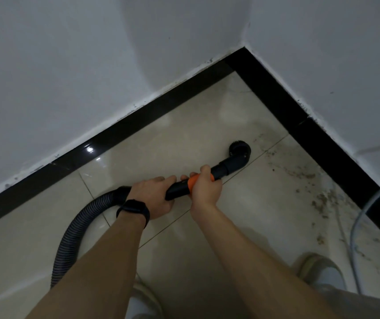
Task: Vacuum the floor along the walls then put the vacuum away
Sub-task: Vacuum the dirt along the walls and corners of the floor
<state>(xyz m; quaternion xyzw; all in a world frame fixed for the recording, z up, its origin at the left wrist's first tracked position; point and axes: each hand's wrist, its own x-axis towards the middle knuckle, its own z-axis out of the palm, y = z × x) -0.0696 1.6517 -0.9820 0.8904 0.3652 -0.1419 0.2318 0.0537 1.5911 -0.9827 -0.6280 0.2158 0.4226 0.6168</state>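
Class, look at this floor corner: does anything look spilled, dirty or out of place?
Yes. Brown debris lies scattered on the tiles along the right skirting, just past the brush; the tiles elsewhere look clean.

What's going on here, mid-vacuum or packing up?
Mid-vacuum. A person is working a corner of the tiled floor. The left hand grips the black wand where the ribbed hose joins it, and the right hand grips the orange collar. The round brush head is down on the tile, apart from the black baseboard. The dirt along the right-hand wall is not yet picked up.
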